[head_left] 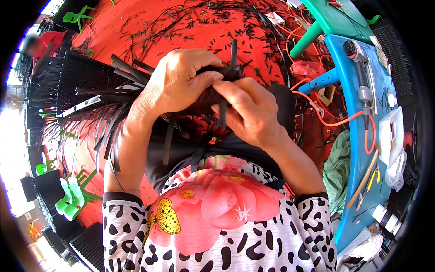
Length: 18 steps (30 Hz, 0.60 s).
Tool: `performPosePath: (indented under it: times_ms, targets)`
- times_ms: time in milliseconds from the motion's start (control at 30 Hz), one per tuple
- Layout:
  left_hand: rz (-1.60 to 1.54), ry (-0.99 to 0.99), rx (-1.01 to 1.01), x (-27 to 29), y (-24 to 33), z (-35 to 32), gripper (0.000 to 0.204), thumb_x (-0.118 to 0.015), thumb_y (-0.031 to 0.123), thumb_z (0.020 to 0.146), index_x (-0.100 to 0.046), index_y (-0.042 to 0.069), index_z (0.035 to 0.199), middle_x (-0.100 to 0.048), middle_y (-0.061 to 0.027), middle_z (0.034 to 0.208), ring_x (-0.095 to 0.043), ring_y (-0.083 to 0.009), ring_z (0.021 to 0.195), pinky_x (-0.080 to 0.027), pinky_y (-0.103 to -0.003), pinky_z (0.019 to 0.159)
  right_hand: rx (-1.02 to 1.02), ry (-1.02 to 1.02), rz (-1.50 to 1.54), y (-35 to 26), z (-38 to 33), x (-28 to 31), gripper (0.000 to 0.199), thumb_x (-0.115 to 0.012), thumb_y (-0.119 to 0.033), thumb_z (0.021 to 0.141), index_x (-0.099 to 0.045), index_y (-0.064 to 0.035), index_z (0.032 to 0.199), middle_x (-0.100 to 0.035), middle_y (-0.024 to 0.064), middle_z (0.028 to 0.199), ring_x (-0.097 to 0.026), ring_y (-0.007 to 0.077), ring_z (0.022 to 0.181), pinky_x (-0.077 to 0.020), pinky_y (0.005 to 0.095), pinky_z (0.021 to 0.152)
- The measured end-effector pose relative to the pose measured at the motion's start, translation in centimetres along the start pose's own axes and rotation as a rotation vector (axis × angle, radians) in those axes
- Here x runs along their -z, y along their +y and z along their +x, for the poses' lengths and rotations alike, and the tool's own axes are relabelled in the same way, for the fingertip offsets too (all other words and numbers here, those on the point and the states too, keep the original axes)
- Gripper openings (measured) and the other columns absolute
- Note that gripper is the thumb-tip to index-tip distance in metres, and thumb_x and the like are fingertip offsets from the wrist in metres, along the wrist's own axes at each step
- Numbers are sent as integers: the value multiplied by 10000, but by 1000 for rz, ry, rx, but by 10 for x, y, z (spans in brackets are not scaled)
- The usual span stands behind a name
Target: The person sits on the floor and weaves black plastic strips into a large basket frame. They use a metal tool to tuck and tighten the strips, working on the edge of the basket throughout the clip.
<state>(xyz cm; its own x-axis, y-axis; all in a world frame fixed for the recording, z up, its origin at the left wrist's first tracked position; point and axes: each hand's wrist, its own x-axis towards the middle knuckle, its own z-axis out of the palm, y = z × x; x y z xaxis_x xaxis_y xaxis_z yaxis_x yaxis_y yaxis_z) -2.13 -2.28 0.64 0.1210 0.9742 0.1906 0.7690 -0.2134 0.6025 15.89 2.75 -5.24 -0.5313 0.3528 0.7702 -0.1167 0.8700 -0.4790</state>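
Your two hands met at the centre of the view, just above your lap, both closed on the same dark woven piece (206,97). Your left hand (179,81) curled over its top from the left, fingers folded down onto it. Your right hand (249,111) came in from the lower right, thumb and fingertips pinched on one black strip (233,52) at the piece's right end, so the right hand was the nearer to that strip. The strip's long axis ran nearly upright, poking up above your knuckles and passing down between the hands. The piece looked like flat, glossy black plastic strips interlaced, with loose ends (115,97) fanning left and downward; how it is woven under your palms was hidden, so I cannot be sure. A blue desk (351,149) with a power tool (362,84) stood well apart on your right, and black offcuts littered the red floor (190,27).
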Motion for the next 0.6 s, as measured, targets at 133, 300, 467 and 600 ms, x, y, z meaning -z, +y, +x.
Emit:
performPosePath:
  times_ms: [133,300,467,600]
  targets:
    - [-23,11,-15,-1,0,-2,170,-599,73,809,-621,-16,953,-620,-142,803,-617,-255,723,-475,-311,682,-39,118,73,5,-6,-2,235,-666,88,668,-653,-15,879,-558,73,757,-579,211,632,-474,308,545]
    - [-15,21,-8,0,-2,2,152,-617,71,808,-630,-14,933,-625,-130,776,-615,-245,705,-474,-306,664,-59,131,97,9,13,13,181,-702,119,714,-639,20,852,-569,68,751,-569,137,642,-450,219,568]
    - [-30,23,-16,0,-6,4,152,-628,77,820,-629,-17,940,-632,-124,783,-610,-228,700,-472,-304,665,-140,186,217,17,20,16,101,-701,30,771,-625,1,832,-584,65,739,-554,162,660,-457,258,604]
    - [-53,37,-69,-2,-10,9,156,-636,72,810,-629,-14,940,-630,-126,782,-606,-226,713,-473,-313,679,-103,103,156,15,32,17,105,-713,-26,770,-609,-12,785,-549,65,697,-533,161,619,-428,272,562]
